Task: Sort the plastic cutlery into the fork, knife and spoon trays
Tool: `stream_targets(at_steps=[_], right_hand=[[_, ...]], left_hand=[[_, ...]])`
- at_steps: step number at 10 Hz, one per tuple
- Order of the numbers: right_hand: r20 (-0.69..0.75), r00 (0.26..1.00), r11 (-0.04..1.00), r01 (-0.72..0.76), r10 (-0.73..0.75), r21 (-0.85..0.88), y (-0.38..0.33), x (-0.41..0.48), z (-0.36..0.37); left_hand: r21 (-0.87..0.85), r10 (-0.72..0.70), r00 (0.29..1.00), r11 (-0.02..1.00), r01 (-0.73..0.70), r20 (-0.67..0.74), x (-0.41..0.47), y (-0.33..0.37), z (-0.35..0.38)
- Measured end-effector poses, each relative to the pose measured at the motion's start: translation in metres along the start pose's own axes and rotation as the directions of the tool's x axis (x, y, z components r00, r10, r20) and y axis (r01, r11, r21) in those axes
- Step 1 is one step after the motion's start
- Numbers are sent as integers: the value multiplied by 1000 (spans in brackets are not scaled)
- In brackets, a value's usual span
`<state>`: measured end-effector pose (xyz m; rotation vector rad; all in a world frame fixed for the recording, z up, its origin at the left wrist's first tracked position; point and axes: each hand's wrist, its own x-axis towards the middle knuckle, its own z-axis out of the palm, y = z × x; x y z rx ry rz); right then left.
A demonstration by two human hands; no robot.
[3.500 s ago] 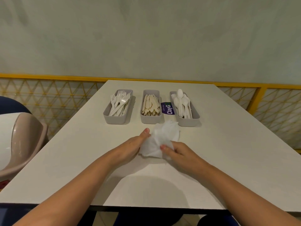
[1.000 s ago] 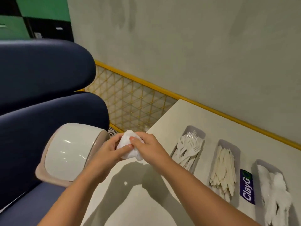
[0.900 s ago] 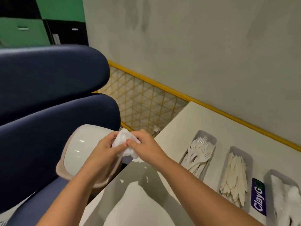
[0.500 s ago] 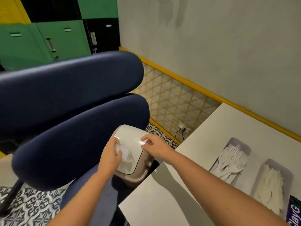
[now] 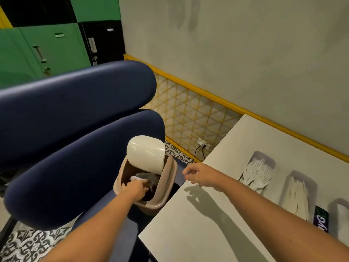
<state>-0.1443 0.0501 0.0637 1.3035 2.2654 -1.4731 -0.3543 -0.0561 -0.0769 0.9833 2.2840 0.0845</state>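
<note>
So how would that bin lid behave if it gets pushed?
The lid stands tilted up over the bin, so it probably swings freely on a pivot. It looks like thin glossy plastic: likely light and slippery. It may swing back once the left hand leaves.

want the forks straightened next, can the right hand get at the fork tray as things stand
Probably yes. The right hand hangs empty over the table's corner, and only bare table lies between it and the fork tray.

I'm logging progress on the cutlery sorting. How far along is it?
Sorting looks done: forks fill one tray and a second tray is full, with no loose cutlery on the table. In hand: the left hand is inside the open bin beside white rubbish; the right hand hovers empty. Left: withdraw.
</note>
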Motion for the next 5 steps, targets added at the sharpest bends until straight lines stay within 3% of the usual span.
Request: stream_targets(at_steps=[2, 5], right_hand=[[-7, 999, 998, -40, 40, -42, 7, -16, -19], [-78, 992, 983, -113, 102, -146, 26, -52, -51]], left_hand=[[64, 78, 990, 994, -85, 116, -11, 24, -24], [232, 5, 972, 971, -60, 234, -39, 92, -77]])
